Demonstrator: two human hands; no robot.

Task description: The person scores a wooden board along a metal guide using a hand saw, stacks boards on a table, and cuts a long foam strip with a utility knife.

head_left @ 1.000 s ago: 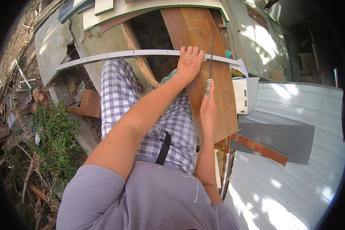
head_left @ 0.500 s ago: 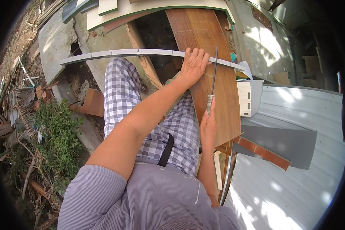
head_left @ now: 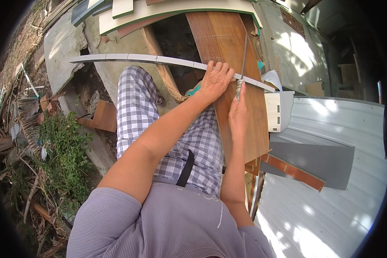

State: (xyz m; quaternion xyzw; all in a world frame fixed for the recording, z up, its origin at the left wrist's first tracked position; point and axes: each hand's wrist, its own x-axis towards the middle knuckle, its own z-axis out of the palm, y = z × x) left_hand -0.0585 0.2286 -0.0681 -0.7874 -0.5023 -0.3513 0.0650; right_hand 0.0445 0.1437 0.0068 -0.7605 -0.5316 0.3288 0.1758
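A long, slightly curved white strip (head_left: pixel 137 57) with evenly spaced cross lines lies across a brown wooden board (head_left: pixel 228 38). My left hand (head_left: pixel 218 81) grips the strip over the board, its fingers wrapped across the top. In my right hand (head_left: pixel 238 114) is the wrapped handle of a long, thin dark blade (head_left: pixel 244 56). The blade crosses the strip just right of my left hand and points away from me. Its edge is too fine to tell whether this is a saw or a file.
Curved cream pieces with green edges (head_left: pixel 180 11) lie at the far side. On the right, a grey sheet (head_left: pixel 331 161) and a reddish-brown strip (head_left: pixel 294 172) rest on corrugated metal (head_left: pixel 339 124). Leafy plants (head_left: pixel 64 159) and debris are at left.
My right hand has pushed the blade forward, bringing its handle up to the strip. The strip has turned slightly, its left end farther away and its right end nearer me.
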